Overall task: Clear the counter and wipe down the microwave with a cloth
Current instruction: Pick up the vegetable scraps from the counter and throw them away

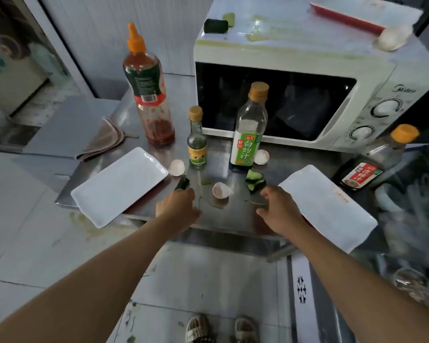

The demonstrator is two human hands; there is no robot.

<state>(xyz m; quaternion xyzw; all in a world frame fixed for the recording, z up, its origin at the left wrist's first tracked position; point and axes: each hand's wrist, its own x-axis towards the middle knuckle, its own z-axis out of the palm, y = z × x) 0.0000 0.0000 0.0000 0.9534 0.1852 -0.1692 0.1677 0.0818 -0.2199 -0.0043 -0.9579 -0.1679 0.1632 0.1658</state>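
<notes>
A white microwave [295, 58] stands at the back of the steel counter [230, 219]; its top is smeared and carries a dark cucumber piece [215, 26], an eggshell [391, 38] and a red tray [347, 16]. A brown cloth [104, 139] lies folded at the counter's left edge. My left hand [177, 207] pinches a cucumber piece [182, 183] at the counter's front. My right hand [278, 209] hovers with loosely curled fingers just below several cucumber slices [254, 180], holding nothing. An eggshell half [221, 190] lies between my hands.
Two white rectangular plates [119, 184] [330, 206] overhang the counter's front corners. A red sauce bottle [146, 95], a small bottle [197, 139] and a tall green-labelled bottle [250, 127] stand mid-counter. A dark bottle [374, 162] sits at the right. More eggshells [176, 167] [261, 157] lie near the bottles.
</notes>
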